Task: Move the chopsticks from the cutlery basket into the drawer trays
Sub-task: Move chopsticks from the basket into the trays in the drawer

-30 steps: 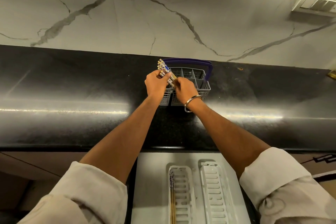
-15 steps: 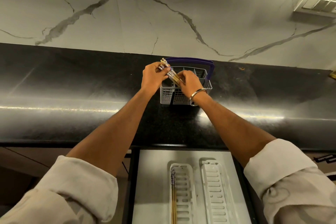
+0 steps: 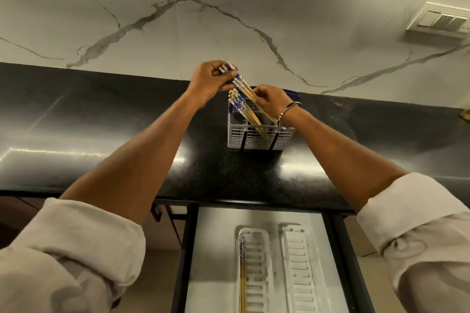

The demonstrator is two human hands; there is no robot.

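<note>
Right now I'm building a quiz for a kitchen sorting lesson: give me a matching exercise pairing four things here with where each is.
Things:
1. cutlery basket
2. left tray
3. right tray
4. left hand

Places or states:
A. holds no chopsticks
B. on the black counter
C. grips chopstick tops
D. holds chopsticks along its left edge

Pairs: 1-B, 2-D, 3-A, 4-C

Chopsticks' (image 3: 248, 109) lower ends inside the basket (image 3: 256, 136); drawer trays (image 3: 255, 274) cut off below.
</note>
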